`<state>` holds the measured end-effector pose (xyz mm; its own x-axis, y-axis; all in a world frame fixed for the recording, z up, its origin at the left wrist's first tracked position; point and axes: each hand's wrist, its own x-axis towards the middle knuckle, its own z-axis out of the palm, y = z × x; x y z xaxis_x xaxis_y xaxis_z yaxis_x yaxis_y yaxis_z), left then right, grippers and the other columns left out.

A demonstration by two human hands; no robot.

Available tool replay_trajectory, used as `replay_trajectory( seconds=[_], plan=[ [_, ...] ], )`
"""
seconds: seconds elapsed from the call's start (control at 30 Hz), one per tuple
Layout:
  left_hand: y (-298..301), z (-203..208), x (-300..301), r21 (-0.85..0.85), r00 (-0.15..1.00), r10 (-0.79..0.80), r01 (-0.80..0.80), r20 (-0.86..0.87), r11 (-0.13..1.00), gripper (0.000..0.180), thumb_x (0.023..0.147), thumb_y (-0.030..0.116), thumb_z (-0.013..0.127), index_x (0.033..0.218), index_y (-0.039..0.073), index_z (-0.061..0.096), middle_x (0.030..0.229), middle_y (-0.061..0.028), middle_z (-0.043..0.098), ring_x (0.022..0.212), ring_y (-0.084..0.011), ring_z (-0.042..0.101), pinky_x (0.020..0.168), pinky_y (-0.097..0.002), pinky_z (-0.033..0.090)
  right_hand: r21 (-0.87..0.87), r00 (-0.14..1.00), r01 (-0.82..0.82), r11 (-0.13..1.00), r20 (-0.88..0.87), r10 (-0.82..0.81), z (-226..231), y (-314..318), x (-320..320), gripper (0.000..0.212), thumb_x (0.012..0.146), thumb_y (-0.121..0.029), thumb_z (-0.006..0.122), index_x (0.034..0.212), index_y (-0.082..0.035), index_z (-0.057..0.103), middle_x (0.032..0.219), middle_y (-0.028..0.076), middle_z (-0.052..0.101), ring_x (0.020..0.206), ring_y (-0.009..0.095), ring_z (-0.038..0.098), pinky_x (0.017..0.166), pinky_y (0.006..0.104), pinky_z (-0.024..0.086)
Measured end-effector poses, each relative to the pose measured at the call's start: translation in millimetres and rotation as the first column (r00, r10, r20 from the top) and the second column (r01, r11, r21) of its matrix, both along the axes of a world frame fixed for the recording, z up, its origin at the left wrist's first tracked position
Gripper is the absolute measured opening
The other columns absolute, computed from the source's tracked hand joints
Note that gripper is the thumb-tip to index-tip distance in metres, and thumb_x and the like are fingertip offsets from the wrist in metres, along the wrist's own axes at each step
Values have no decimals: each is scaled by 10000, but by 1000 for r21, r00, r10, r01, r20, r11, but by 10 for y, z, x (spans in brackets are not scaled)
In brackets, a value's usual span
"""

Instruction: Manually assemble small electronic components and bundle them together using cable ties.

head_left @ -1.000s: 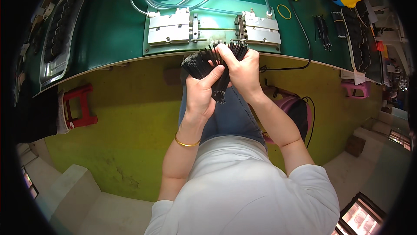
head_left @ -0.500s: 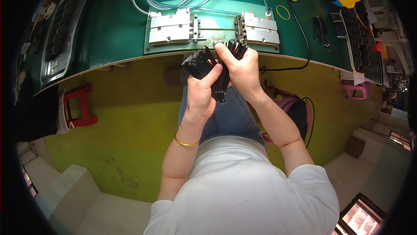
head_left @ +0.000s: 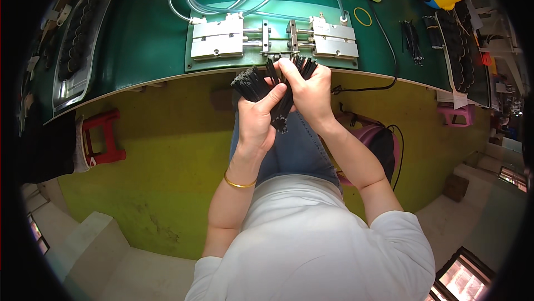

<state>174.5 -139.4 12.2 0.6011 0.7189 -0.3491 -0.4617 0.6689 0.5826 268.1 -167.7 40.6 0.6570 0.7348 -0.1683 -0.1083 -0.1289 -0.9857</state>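
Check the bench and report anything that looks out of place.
One mild oddity: on the right side of the green bench, a loose black bunch lies splayed, untidier than the compact black bundle beside it. No spill shows.

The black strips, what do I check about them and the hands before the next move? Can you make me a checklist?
1. Left hand holding black strips: ok.
2. Right hand holding strips too: ok.
3. Strips gathered in one neat bunch: not ok, their tops fan apart.
4. Metal end plates apart from each other: ok, a gap shows.
5. Right hand not touching the plates: cannot tell, it looks close.
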Motion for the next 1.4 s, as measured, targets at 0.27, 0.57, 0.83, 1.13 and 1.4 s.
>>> replay_trajectory(
  seconds=[0.27,0.57,0.83,1.13,1.4],
  plan=[
    [27,-3,17,1,999,-31,31,23,1000,109,790,14,581,897,-2,561,805,-60,590,665,-138,588,555,-269,517,20,998,43,999,-48,-42,-14,19,13,180,785,-162,591,721,0,637,582,26,591,425,56,511,297,192,326],
    [21,22,0,-35,998,-41,43,38,998,111,805,22,563,915,13,557,819,-45,581,673,-139,583,567,-271,506,64,1000,-29,998,1,29,-31,-5,22,179,777,-155,598,703,5,625,569,14,579,415,50,492,298,189,319],
    [-1,-36,15,-43,1000,-1,1,12,999,128,793,5,572,920,14,557,826,-43,578,690,-134,575,572,-267,504,48,1000,10,999,7,-10,-17,-7,0,181,784,-157,592,742,13,638,586,24,592,420,51,497,303,189,326],
    [-1,6,40,-35,999,-15,17,47,999,123,792,-1,571,914,11,559,823,-47,578,684,-135,573,566,-266,502,16,1000,21,1000,-20,-20,-4,14,39,196,783,-160,597,723,21,639,570,28,589,390,48,475,300,191,320],
    [8,48,27,-90,1000,-26,27,12,996,101,789,-5,571,888,14,560,814,-47,577,655,-133,569,544,-260,498,51,999,-30,998,-29,31,20,0,28,184,778,-154,597,731,19,637,572,30,589,388,50,474,300,192,321]
  ],
)
